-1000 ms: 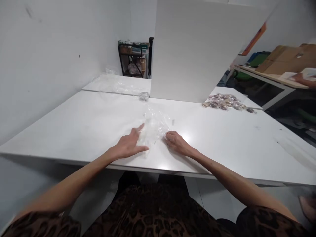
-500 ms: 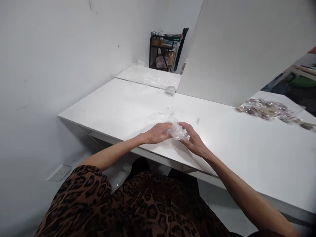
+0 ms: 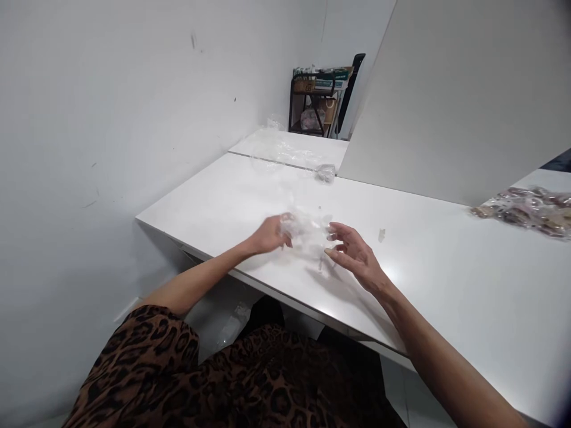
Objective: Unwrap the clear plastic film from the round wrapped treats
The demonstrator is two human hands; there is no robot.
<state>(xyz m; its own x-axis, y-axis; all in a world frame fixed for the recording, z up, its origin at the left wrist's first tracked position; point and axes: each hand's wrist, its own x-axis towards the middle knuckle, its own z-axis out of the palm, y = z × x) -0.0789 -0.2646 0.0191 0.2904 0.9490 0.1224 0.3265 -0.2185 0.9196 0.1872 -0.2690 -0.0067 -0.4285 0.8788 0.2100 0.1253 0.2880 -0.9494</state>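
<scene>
Clear plastic film (image 3: pixel 306 229) lies crumpled near the middle of the frame, between the two hands; whether it rests on the white table (image 3: pixel 200 202) or is held just above it, I cannot tell. The left hand (image 3: pixel 267 235) curls at the film's left end, but blur hides whether its fingers pinch tight. The right hand (image 3: pixel 359 257) is loosely curved, thumb and fingers parted, tips at the film's right edge, perhaps touching. The hands are apart from each other.

Good handling here calls for a firm pinch on one side while the other hand gathers stray edges inward with light, even pressure; film this thin probably clings to skin and springs back open. Slow moves should spare it snags and avoid sweeping up the small clear scrap (image 3: pixel 382 234) right of centre.

The film shows no evident front or tip. Its longer spread seems to run left to right across the frame, from hand to hand, dipping slightly toward the right, though its blurred outline leaves that axis uncertain.
</scene>
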